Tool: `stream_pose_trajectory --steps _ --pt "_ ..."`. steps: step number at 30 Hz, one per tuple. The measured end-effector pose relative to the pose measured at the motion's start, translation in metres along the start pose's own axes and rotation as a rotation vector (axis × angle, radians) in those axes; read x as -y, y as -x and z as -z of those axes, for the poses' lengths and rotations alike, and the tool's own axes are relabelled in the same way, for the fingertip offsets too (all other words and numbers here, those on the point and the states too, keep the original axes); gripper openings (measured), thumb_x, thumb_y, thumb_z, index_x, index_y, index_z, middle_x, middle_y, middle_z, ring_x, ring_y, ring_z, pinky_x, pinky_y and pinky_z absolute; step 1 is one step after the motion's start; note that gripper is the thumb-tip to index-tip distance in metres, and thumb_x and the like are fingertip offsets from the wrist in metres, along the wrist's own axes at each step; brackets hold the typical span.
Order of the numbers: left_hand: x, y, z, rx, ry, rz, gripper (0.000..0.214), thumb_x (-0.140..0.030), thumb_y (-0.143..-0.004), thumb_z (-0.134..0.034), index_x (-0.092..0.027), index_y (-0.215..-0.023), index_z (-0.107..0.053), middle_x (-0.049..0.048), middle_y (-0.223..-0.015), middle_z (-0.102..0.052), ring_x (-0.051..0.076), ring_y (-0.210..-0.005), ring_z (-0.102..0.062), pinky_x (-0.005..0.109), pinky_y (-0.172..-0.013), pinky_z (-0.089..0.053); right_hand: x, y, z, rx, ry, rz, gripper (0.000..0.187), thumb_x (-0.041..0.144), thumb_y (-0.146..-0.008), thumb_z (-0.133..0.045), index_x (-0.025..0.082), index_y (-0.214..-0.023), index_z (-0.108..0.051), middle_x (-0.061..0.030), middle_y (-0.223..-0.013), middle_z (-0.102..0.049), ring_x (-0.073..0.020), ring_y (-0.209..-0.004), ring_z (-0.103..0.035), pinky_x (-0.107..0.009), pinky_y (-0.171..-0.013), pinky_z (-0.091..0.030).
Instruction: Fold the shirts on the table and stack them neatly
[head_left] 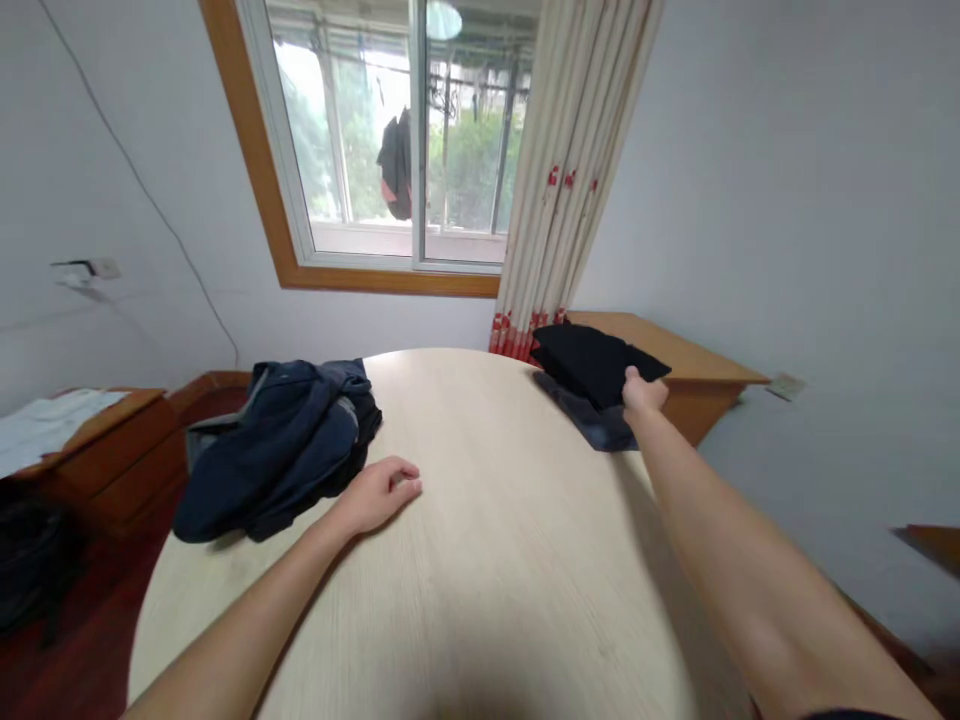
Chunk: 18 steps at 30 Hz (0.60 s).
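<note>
My right hand (643, 393) grips the near right edge of a black folded garment (589, 358) at the far right of the table. Beneath it, a dark grey-blue folded garment (600, 430) lies on the tabletop. My left hand (385, 492) rests on the table left of the middle, fingers loosely curled, with a gap between thumb and forefinger and nothing held. Just beyond it sits a crumpled heap of dark navy clothes (281, 450), apart from the fingers.
The round pale table (480, 560) fills the foreground. A wooden cabinet (637, 335) stands behind its right side, beside a curtain (559, 180) and a window (360, 150). On the left is a low wooden cabinet (127, 440) with a white cloth (52, 425) on top.
</note>
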<state>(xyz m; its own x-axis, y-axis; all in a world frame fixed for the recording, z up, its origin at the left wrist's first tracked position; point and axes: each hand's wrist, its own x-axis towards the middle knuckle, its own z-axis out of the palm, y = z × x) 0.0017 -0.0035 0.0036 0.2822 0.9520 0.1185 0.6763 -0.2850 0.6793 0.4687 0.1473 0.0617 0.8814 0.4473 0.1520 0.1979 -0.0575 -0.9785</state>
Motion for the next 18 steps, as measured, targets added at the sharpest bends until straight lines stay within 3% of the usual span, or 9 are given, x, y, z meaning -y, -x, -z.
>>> stream_pose_trajectory --steps 3,6,11,18 --pt "-0.001 0.001 0.000 -0.008 -0.031 -0.031 0.044 -0.053 -0.085 -0.055 -0.017 -0.103 -0.070 0.0064 -0.090 -0.069 0.022 -0.080 -0.062 0.033 -0.075 -0.046 -0.035 0.008 0.018 0.088 -0.021 -0.218 0.035 0.021 -0.082 -0.075 0.011 -0.113 -0.063 -0.0166 -0.117 -0.068 -0.0239 -0.092 -0.072 -0.031 -0.066 -0.065" --pt "-0.001 0.000 0.000 -0.011 -0.038 -0.052 0.043 -0.053 -0.085 -0.054 -0.017 -0.103 -0.071 0.0067 -0.092 -0.069 0.022 -0.079 -0.061 0.034 -0.075 -0.046 -0.052 0.012 0.027 0.171 -0.061 -0.358 0.027 0.022 -0.086 -0.072 0.012 -0.109 -0.061 -0.0123 -0.100 -0.070 -0.0160 -0.066 -0.069 -0.023 -0.046 -0.059" --pt "-0.002 0.001 0.000 -0.018 -0.050 -0.058 0.044 -0.052 -0.085 -0.054 -0.016 -0.102 -0.071 0.0069 -0.091 -0.068 0.022 -0.079 -0.062 0.034 -0.075 -0.046 -0.050 0.009 0.032 0.200 -0.059 -0.362 0.035 0.026 -0.085 -0.076 0.018 -0.113 -0.056 -0.0054 -0.086 -0.068 -0.0090 -0.050 -0.060 -0.018 -0.041 -0.054" --pt "-0.002 0.001 -0.001 -0.030 -0.060 -0.054 0.042 -0.051 -0.085 -0.054 -0.017 -0.102 -0.071 0.0062 -0.089 -0.068 0.023 -0.081 -0.063 0.034 -0.076 -0.046 -0.048 0.016 0.036 0.248 -0.018 -0.404 0.030 0.038 -0.089 -0.073 0.016 -0.101 -0.056 -0.0046 -0.077 -0.065 -0.0092 -0.045 -0.057 -0.019 -0.037 -0.049"
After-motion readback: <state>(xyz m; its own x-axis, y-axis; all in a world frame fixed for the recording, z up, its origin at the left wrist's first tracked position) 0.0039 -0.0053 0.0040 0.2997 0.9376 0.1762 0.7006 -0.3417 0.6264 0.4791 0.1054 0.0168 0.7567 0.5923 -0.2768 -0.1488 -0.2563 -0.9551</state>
